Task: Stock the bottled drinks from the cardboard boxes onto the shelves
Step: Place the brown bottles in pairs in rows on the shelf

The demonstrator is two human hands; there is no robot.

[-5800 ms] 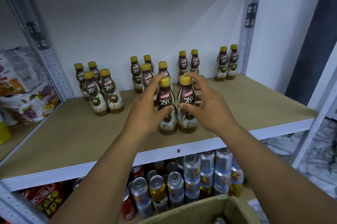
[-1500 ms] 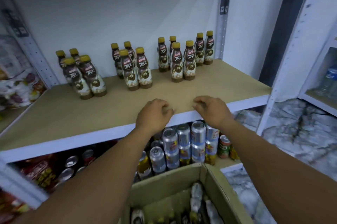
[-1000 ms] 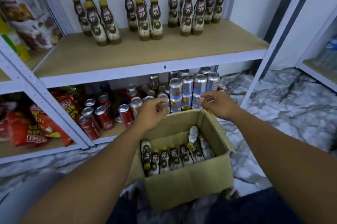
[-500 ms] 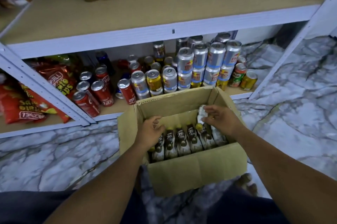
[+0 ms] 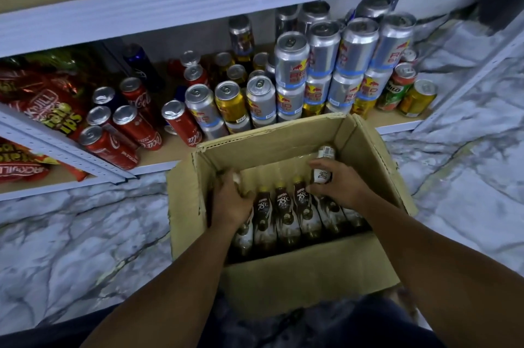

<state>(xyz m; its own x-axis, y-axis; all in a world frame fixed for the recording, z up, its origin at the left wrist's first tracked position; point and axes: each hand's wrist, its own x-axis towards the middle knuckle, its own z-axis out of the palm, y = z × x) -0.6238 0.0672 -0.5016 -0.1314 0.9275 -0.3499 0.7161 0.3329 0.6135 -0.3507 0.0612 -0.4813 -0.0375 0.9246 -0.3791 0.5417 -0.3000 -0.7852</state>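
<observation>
Deeper in box (image 5: 283, 276) than before: right grip (image 5: 337, 189) wraps top bottle (image 5: 326, 152), lying over row (image 5: 286, 211), long axis pointing away; left grip (image 5: 231, 201) curls round end bottle (image 5: 244, 234) at row's left.

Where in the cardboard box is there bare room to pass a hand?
Free: the strip between the far wall of the cardboard box and the bottles, from left hand to right hand. Crowded: the near side, packed full.

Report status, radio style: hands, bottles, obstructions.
Right hand gripping a bottle in the cardboard box. Left hand over the end bottle, grip unclear. Nothing blocking the lift.
</observation>
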